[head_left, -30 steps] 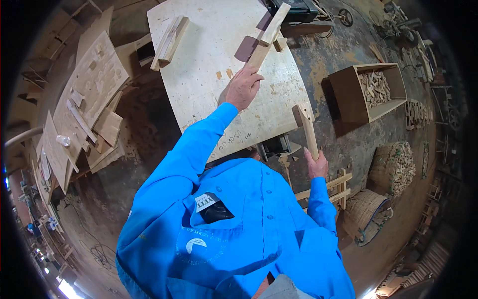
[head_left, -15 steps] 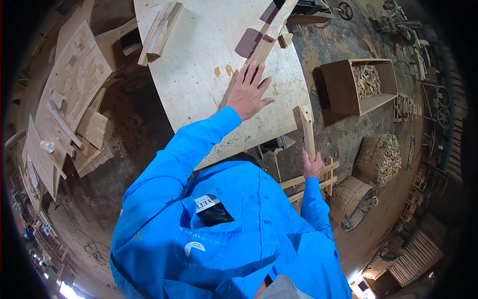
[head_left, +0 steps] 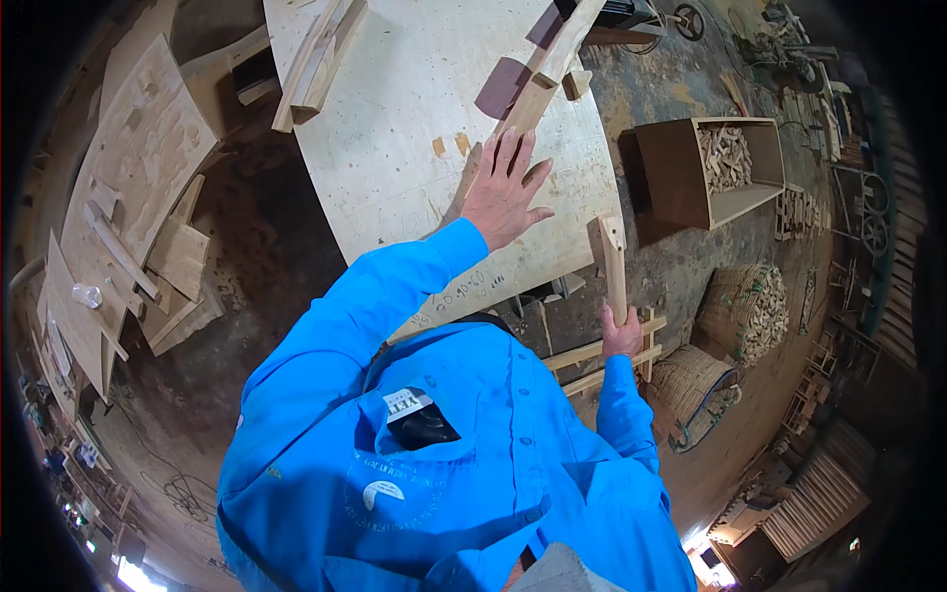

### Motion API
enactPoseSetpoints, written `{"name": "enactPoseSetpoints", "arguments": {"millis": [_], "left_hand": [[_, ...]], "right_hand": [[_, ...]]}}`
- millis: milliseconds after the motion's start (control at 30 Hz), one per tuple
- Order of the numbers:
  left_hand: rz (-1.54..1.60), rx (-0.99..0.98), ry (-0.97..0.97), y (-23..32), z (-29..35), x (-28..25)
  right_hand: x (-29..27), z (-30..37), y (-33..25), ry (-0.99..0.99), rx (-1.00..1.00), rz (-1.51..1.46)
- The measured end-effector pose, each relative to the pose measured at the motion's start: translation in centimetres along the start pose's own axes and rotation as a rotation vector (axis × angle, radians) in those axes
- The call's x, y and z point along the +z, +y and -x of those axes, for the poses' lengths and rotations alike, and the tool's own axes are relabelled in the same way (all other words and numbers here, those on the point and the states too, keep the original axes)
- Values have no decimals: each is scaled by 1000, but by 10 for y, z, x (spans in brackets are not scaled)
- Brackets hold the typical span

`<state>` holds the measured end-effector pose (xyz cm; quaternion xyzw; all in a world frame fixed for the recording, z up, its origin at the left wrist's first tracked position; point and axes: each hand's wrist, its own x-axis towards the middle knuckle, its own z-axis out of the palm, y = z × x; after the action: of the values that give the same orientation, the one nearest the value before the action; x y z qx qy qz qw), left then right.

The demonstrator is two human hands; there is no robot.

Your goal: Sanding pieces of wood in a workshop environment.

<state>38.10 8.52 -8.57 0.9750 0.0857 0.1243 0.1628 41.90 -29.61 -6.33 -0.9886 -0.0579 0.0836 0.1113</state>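
Observation:
My left hand (head_left: pixel 508 195) lies with its fingers spread over the pale worktable (head_left: pixel 390 148). Its fingertips reach the near end of a long wooden piece (head_left: pixel 533 101), which has a second, narrower wooden length on its far part. Whether the hand presses on the wood or the tabletop, I cannot tell. Just left of that piece is a dark reddish-brown sheet, like sandpaper (head_left: pixel 501 89). My right hand (head_left: pixel 621 333) is closed round the lower end of a slightly curved wooden piece (head_left: pixel 614 271). The upper end of this piece, with small dark holes, is at the table's right edge.
Two wooden lengths (head_left: pixel 324 61) lie on the table's far left. Right of the table stand an open wooden box (head_left: pixel 676 183) of offcuts and woven baskets (head_left: pixel 686 385) with wood pieces. A wooden frame (head_left: pixel 582 367) is beside my right hand; boards (head_left: pixel 148 148) lean at left.
The view has shifted slightly, so the table and its pieces appear a little farther right. Both hands keep their poses, the right still gripping the curved wooden piece.

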Motion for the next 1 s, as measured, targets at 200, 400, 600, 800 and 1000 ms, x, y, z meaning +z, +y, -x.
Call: {"name": "enactPoseSetpoints", "arguments": {"millis": [200, 400, 600, 800, 1000], "left_hand": [[-2, 8, 3, 0, 0, 0], [-3, 14, 3, 0, 0, 1], [-30, 20, 5, 0, -1, 2], [-89, 27, 7, 3, -1, 5], [-123, 32, 33, 4, 1, 7]], "right_hand": [[2, 1, 2, 55, -18, -16], [9, -3, 14, 50, -5, 18], [6, -1, 10, 64, -15, -45], [4, 1, 5, 97, -23, -66], [0, 0, 7, 67, -39, -41]]}}
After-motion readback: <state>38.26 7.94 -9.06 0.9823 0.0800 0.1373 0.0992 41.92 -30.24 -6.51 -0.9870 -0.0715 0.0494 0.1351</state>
